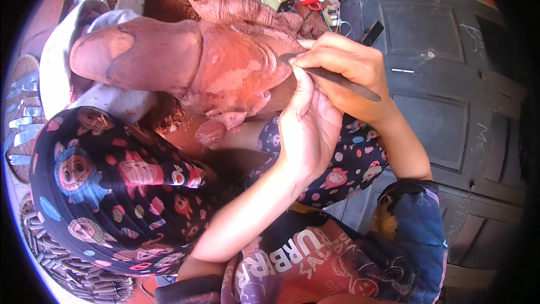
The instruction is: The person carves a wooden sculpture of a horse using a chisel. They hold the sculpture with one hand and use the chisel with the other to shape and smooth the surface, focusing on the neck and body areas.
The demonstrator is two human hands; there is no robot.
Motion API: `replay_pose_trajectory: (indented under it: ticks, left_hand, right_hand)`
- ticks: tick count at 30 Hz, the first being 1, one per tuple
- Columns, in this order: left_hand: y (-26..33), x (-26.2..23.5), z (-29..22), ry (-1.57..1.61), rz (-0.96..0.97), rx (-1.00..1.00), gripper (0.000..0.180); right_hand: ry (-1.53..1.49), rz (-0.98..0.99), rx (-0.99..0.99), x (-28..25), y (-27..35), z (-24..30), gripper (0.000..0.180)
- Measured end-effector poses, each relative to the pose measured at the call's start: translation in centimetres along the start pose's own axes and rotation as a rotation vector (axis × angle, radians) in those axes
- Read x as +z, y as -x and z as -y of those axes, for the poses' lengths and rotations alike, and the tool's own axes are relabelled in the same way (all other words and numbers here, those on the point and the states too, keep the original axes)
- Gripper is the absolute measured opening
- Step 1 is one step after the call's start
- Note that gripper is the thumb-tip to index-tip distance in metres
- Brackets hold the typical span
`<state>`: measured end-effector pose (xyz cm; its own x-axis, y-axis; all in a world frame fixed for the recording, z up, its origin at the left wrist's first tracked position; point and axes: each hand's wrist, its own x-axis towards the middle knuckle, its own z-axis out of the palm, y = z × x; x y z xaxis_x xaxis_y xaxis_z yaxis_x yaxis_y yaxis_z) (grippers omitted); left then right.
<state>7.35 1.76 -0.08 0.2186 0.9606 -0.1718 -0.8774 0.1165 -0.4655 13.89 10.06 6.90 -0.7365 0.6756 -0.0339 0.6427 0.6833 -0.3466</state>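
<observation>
Fingers (323, 56) pinch slim metal chisel (343, 81) against rough reddish carving (225, 67).

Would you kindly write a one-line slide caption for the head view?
Right hand presses a slim metal carving tool against a reddish wooden carving while the left hand braces beside it.

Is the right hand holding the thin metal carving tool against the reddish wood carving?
Yes, the right hand grips the thin metal carving tool with its tip on the reddish wood carving, beside the left hand.

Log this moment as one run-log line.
right hand: grips carving tool | left hand: steadies blade | tool tip: on reddish wooden carving | carving: rests on lap
</observation>
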Motion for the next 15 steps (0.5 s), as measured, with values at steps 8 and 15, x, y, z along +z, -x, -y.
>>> replay_pose_trajectory:
  ticks: [8, 15]
  left_hand:
    - [0.1, 0.0, 0.0, -0.012, 0.025, -0.031, 0.052]
    - [0.2, 0.1, -0.2, -0.034, 0.068, -0.066, 0.054]
  right_hand:
    - [0.106, -0.059, 0.035, 0.4, -0.1, 1.3, 0.016]
    - [0.047, -0.069, 0.061, 0.9, 0.4, 1.3, 0.018]
